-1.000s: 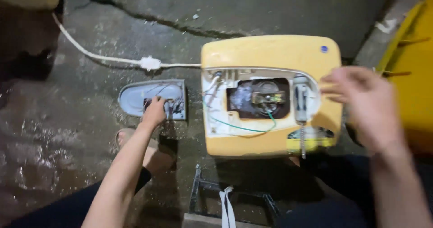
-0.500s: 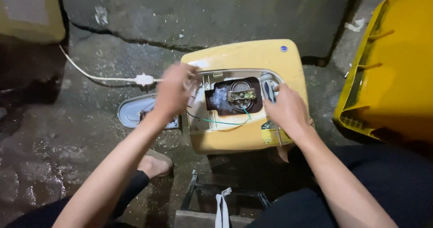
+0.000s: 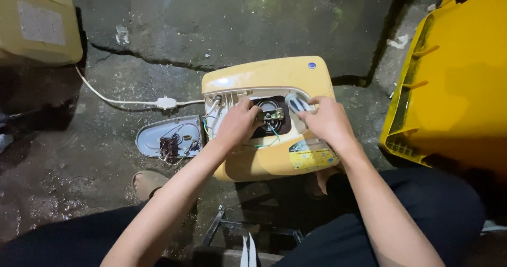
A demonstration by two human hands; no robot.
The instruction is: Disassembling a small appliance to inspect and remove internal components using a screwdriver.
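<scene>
The left hand (image 3: 237,123) is covering the left part of the heater's (image 3: 266,77) open bay, so its fingertips are lying out of sight and I cannot tell whether they are pinching anything. The right hand (image 3: 328,123) is resting on the bay's right edge with fingers curled together, perhaps on a grey part (image 3: 297,104), though that is hard to make out. Between the two hands the metal fitting (image 3: 271,115) is showing, while the heater is lying on the cracked floor (image 3: 222,19) beside a grey cover (image 3: 169,138) and a yellow bin (image 3: 454,87).
</scene>
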